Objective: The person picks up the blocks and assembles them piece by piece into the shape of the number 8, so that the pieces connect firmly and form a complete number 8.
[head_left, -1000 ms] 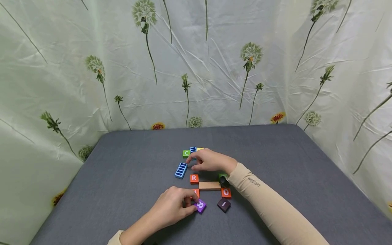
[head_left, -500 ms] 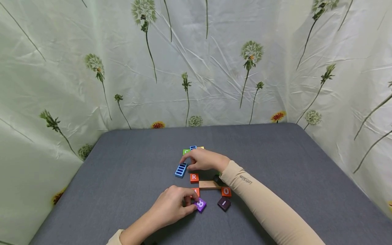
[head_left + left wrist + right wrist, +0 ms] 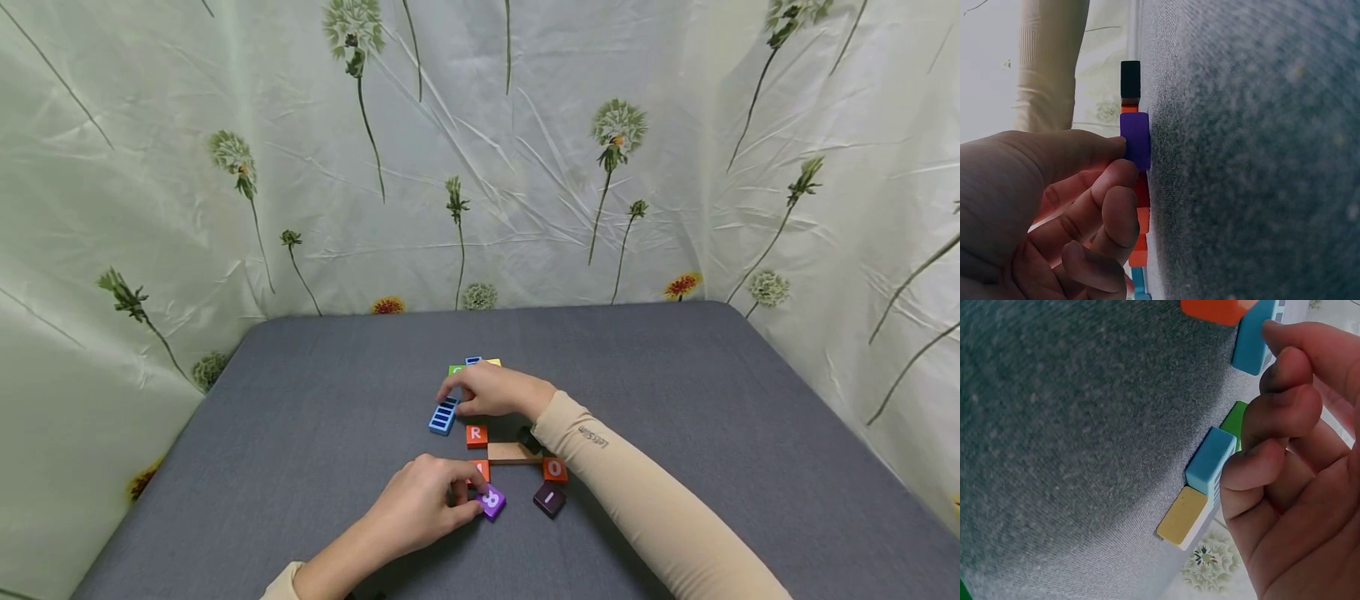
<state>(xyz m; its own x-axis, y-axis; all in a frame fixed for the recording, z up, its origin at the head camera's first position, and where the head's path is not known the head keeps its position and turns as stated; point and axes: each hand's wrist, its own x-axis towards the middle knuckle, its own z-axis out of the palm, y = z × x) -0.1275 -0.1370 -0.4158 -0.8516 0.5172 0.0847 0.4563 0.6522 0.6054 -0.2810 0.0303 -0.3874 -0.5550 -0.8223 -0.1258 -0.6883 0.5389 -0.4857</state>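
My left hand [image 3: 427, 504] pinches a purple block [image 3: 492, 502] with a white 8 at the near end of the block figure. In the left wrist view, the thumb lies against the purple block [image 3: 1135, 140], and the other fingers curl below. At the figure's far left, the thumb and index finger of my right hand [image 3: 498, 390] are around the upper end of a slanted blue block [image 3: 443, 417] with dark bars. The right wrist view has the thumb tip at this blue block's side [image 3: 1251, 347], its other fingers curled.
Orange-red R block [image 3: 476, 435], wooden plank [image 3: 512, 453], orange-red 0 block [image 3: 555, 469] and dark block [image 3: 550, 500] lie between and beside the hands. Beyond the right hand sit a green block [image 3: 1234, 422], another blue block [image 3: 1210, 456] and a yellow one [image 3: 1183, 515].
My right hand has moved left from beside the slanted blue block, and its fingers now close around the block's upper end. My left hand stays on the purple block.
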